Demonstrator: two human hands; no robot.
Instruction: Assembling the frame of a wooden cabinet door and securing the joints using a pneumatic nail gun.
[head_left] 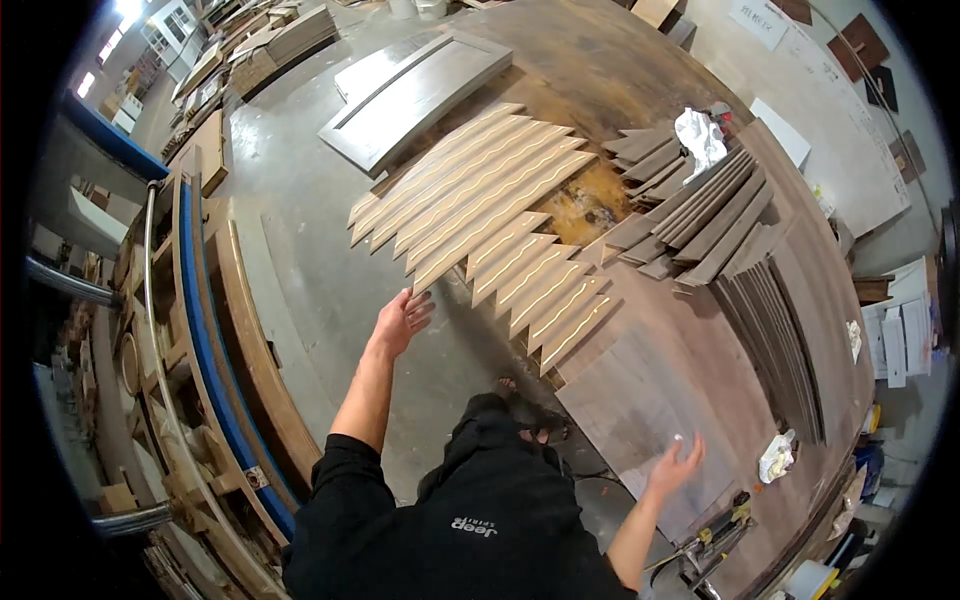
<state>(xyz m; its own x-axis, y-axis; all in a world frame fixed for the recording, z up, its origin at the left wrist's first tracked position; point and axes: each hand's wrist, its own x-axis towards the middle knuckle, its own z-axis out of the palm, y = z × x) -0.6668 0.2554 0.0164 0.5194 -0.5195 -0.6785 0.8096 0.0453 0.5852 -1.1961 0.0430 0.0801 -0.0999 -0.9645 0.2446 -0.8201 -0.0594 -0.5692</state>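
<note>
I see slant-ended brown wooden strips [490,222] lying side by side around twelve o'clock, wavy cream beads [530,277] running along them.

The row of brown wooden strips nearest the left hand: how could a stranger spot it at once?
Find the big, brown-stained tabletop. Along its left side, just beyond the person's bare left hand, lies the row of flat, brown wooden strips with slanted ends. Cream wavy lines run along these strips, while the dark, stacked wooden strips to their right show none.
</note>
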